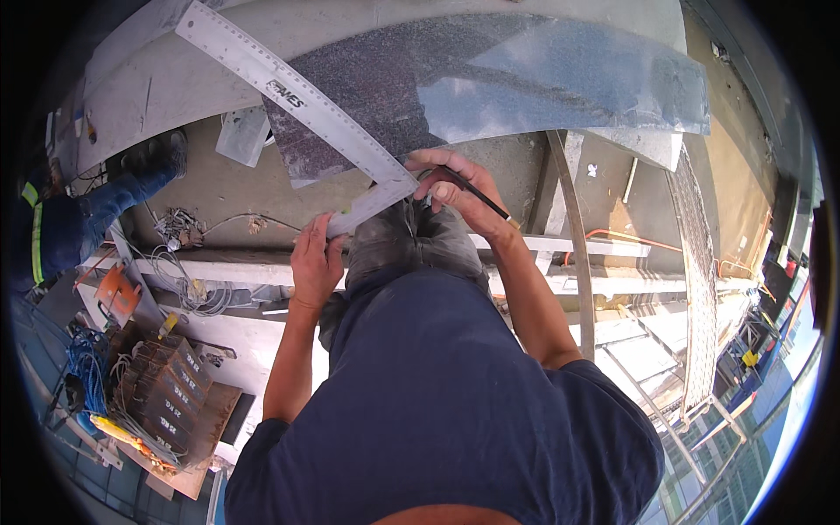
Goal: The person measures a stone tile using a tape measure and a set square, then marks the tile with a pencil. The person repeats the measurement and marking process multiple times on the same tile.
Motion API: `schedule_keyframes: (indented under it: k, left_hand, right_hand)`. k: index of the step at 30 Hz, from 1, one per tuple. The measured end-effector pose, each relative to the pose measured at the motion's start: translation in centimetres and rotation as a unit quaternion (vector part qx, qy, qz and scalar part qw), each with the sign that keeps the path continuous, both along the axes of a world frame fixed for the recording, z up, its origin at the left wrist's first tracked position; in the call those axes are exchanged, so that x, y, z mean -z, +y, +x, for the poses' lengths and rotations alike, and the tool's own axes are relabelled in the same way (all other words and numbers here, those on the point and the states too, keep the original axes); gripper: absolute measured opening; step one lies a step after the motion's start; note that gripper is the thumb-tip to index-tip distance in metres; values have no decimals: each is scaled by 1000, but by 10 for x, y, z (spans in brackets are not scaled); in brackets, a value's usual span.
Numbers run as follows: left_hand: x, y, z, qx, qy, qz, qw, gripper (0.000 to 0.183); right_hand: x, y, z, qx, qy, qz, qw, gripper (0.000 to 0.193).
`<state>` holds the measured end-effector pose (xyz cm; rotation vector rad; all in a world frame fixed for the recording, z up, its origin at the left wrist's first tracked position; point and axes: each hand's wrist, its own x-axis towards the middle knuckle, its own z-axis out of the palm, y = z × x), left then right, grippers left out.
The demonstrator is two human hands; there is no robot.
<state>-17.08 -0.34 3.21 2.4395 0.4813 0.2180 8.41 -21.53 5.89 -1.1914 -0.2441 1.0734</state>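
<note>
A large metal framing square (297, 96) lies across a dark speckled stone slab (490, 79) with a glossy surface. My left hand (317, 258) grips the square's short leg near its corner, pressing it down. My right hand (455, 188) holds a thin dark pencil (481, 197) at the slab's near edge, right beside the square's corner. My dark blue shirt and grey trousers fill the lower middle of the view.
A person in blue trousers and a hi-vis vest (52, 219) crouches at far left. Tangled cables (184, 262), an orange power tool (118, 293) and stacked dark blocks (166, 394) lie lower left. Light stone strips (612, 280) and a metal mesh panel (696, 289) run right.
</note>
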Motion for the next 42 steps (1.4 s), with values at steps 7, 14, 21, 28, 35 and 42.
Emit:
schedule_keyframes:
  k: [7,14,21,28,35,42]
  left_hand:
    - [28,-69,-53,88,96,-77,989,49]
    - [37,-54,-10,126,145,-87,978,52]
    - [73,5,152,76,-47,59,994,59]
    - [139,30,244,112,-39,174,978,74]
    - [126,15,256,73,39,140,987,80]
    - [130,24,262,68,52,119,989,79]
  right_hand:
    - [67,-55,-83,1,-9,-126,992,40]
    - [115,-60,-105,89,94,-201,971,42]
    - [149,-30,-90,167,85,-183,965,39]
    - [155,-7,-65,195,99,-142,965,26]
    - [167,-9,-114,275,222,-37,935,32]
    - [167,5,-100,284,148,-58,946,33]
